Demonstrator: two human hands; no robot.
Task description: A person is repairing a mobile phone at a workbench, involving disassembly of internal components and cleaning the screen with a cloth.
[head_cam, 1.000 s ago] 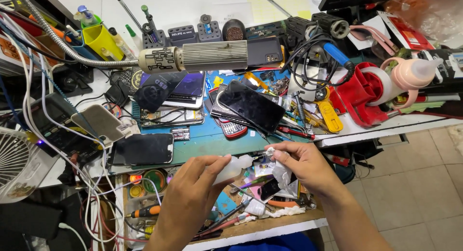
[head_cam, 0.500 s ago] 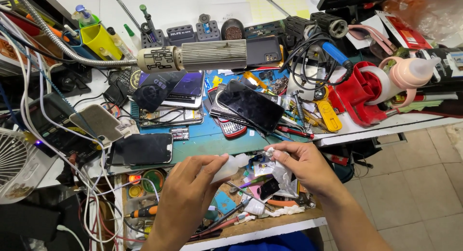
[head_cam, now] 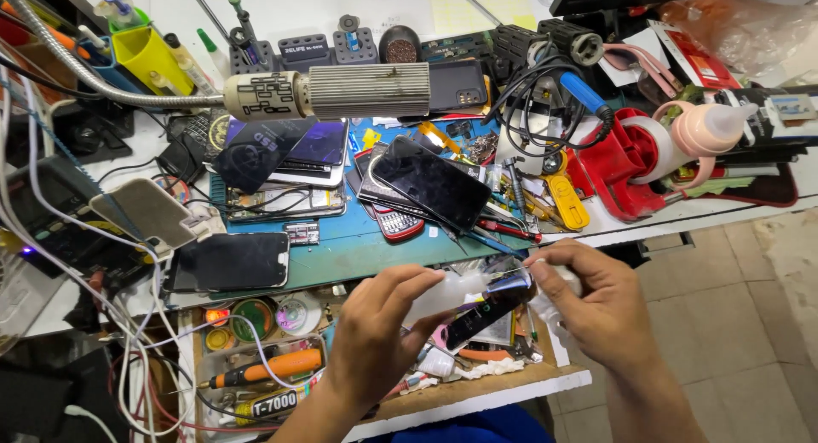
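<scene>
Head view, lower centre: a small white squeeze bottle (head_cam: 447, 294) is pinched by the left hand (head_cam: 375, 341) over a dark phone (head_cam: 481, 315) — gripped edgewise by the right hand (head_cam: 592, 302); light, slippery, fragile — best held by its rims.

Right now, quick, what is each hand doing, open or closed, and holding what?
Left hand: closed on a small white plastic bottle.
Right hand: grip pinched at the bottle's tip; what else it holds cannot be told.

Black phone (head_cam: 228, 261) lies near orange screwdriver (head_cam: 271, 367).
</scene>
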